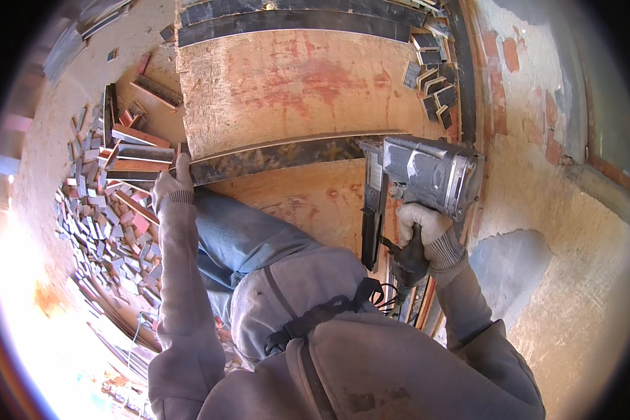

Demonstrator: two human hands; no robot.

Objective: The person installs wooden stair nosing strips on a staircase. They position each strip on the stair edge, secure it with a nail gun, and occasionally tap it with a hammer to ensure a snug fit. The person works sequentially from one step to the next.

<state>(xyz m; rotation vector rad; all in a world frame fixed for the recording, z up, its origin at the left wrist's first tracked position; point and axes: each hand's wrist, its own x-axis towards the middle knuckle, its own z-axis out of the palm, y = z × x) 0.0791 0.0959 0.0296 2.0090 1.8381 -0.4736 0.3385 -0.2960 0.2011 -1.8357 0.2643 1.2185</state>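
Observation:
A dark, stained wooden strip (280, 155) lies crosswise over a big plywood panel (217, 84) with red smears. At the strip's left end my gloved left hand (173, 183) is closed round it, the fingertips at its far edge. My gloved right hand (427, 227) is wrapped round the handle of a grey and black nail gun (427, 171). The gun's nose reaches the right end of the strip; whether it touches the wood I cannot tell. Its long magazine (372, 217) points back toward me.
More dark strips (294, 24) lie along the panel's far edge. Small offcut blocks (434, 84) sit at its right side, by a worn plaster wall (532, 140). Boards (143, 154) and a large heap of wood offcuts (112, 217) cover the ground at left.

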